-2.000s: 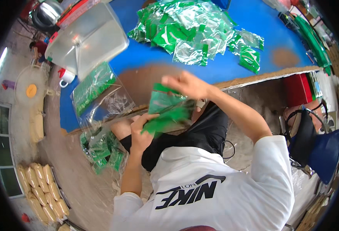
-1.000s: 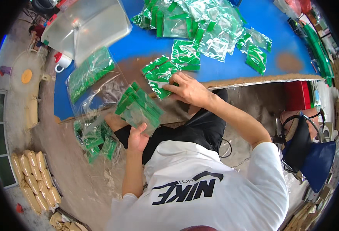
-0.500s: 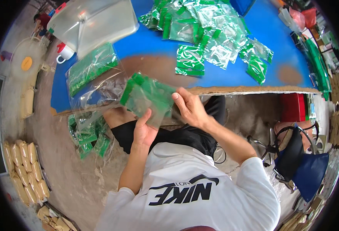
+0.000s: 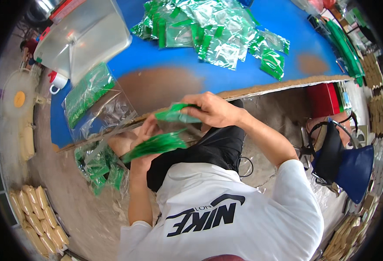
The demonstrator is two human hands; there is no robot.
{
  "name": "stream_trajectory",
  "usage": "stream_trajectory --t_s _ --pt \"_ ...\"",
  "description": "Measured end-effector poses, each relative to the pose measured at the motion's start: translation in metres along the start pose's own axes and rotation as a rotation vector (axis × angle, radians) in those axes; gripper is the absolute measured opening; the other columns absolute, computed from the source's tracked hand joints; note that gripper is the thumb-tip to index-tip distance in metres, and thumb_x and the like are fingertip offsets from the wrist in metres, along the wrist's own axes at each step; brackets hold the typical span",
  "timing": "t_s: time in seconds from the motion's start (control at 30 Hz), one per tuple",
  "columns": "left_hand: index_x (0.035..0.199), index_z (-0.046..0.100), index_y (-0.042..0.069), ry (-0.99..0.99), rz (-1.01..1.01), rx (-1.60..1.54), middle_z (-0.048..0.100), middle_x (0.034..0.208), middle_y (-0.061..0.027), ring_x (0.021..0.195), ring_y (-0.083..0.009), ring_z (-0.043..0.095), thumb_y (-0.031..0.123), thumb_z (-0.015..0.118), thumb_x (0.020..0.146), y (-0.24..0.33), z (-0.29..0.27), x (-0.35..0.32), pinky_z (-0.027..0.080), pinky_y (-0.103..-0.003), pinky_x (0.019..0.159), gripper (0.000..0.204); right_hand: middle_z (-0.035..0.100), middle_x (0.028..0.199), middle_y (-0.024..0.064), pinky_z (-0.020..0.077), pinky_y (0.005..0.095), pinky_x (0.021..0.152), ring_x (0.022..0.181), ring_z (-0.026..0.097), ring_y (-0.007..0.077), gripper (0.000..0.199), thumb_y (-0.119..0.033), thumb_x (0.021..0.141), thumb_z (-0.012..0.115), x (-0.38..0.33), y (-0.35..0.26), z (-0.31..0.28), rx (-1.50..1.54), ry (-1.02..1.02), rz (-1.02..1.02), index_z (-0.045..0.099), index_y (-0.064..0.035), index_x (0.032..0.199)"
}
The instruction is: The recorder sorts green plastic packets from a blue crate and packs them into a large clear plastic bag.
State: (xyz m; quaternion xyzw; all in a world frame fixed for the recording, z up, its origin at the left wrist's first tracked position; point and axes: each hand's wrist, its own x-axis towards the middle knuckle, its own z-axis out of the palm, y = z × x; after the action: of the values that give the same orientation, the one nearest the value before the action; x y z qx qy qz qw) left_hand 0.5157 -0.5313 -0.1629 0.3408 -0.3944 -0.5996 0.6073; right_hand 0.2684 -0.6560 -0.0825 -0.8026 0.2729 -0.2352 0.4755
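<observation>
At the far left a clear plastic tub [image 4: 85, 37] sits on the blue counter [image 4: 165, 56], seemingly empty; below it a clear bag [image 4: 91, 98] of green packets hangs over the edge, mouth within easy reach. The left hand [image 4: 145, 139] clasps a stack of green sachets [image 4: 154, 145] held flat above the lap, the right hand [image 4: 211, 108] pinches one green sachet [image 4: 174, 114] just above it. A loose pile of sachets [image 4: 208, 30] lies further right
</observation>
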Motion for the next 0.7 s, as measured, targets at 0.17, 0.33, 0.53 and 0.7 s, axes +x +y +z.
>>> stream_trajectory --t_s 0.17,0.33,0.53,0.7 --pt "0.104 0.07 0.0 -0.032 -0.236 0.478 0.058 0.13 -0.0098 0.121 -0.0219 0.055 0.002 0.08 0.078 -0.01 -0.005 0.007 0.045 -0.037 0.102 0.028 0.067 0.086 0.0073 0.0474 0.0349 0.069 0.072 0.056 0.0196 0.025 -0.021 0.101 0.055 0.009 0.026 0.002 0.3 -0.177 -0.003 0.064 0.0011 0.105" --pt "0.134 0.051 0.003 0.233 -0.079 -0.058 0.061 0.125 -0.0066 0.113 -0.0226 0.06 -0.001 0.075 0.081 -0.037 0.017 -0.001 0.047 -0.037 0.1 0.059 0.06 0.129 0.0182 0.0364 0.0468 0.109 0.132 0.047 0.0329 0.049 -0.044 0.101 0.049 0.006 0.081 -0.078 -0.559 0.37 0.14 0.061 -0.0033 0.126" --pt "0.139 0.047 0.005 0.297 -0.343 -0.725 0.055 0.138 -0.0084 0.128 -0.0261 0.052 -0.001 0.069 0.087 -0.061 0.022 -0.005 0.041 -0.043 0.112 0.056 0.052 0.132 0.0189 0.0342 0.0523 0.108 0.128 0.045 0.0398 0.041 -0.028 0.092 0.061 -0.012 0.079 -0.019 -0.801 0.192 -0.105 0.06 -0.0046 0.125" --pt "0.138 0.047 0.002 0.372 -0.379 -0.65 0.054 0.138 -0.0108 0.126 -0.0269 0.054 -0.001 0.064 0.091 -0.058 0.04 0.02 0.041 -0.042 0.112 0.051 0.059 0.123 0.0181 0.0455 0.0472 0.097 0.115 0.056 0.0367 0.033 -0.019 0.093 0.06 0.006 0.076 -0.026 -0.418 0.138 -0.13 0.062 -0.0026 0.121"
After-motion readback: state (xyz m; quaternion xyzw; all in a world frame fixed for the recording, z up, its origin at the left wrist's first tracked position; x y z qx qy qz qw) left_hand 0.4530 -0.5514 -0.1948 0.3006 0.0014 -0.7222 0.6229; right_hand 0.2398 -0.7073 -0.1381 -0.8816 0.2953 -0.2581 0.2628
